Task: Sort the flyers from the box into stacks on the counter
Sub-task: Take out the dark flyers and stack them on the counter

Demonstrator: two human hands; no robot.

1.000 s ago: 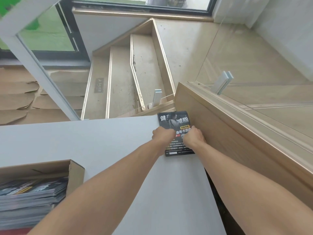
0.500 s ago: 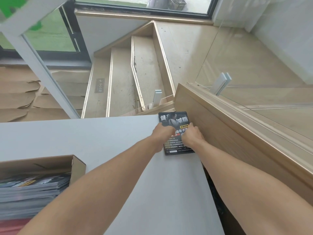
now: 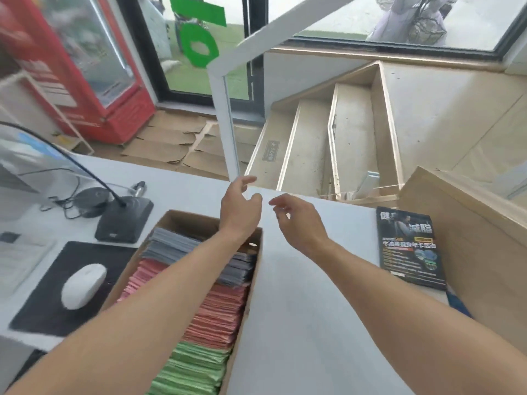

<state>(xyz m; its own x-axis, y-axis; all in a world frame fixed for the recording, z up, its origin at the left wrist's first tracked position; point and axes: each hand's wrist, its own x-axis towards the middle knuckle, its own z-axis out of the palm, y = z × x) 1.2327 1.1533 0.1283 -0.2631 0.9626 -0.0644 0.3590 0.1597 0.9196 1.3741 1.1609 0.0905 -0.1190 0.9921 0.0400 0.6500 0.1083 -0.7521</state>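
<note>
Our counter (image 3: 299,323) spreads beneath both hands. The box (image 3: 251,283) of grey, pink and green flyers (image 3: 216,315) sits under our left forearm. A dark flyer stack (image 3: 409,249) lies well right of our right hand (image 3: 299,223). Our left hand (image 3: 239,209) and the right are released, fingers loose, holding nothing.

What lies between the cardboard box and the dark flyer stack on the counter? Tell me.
In the head view, bare white counter, crossed only by the right forearm. The cardboard box sits left, the dark flyer stack right.
</note>
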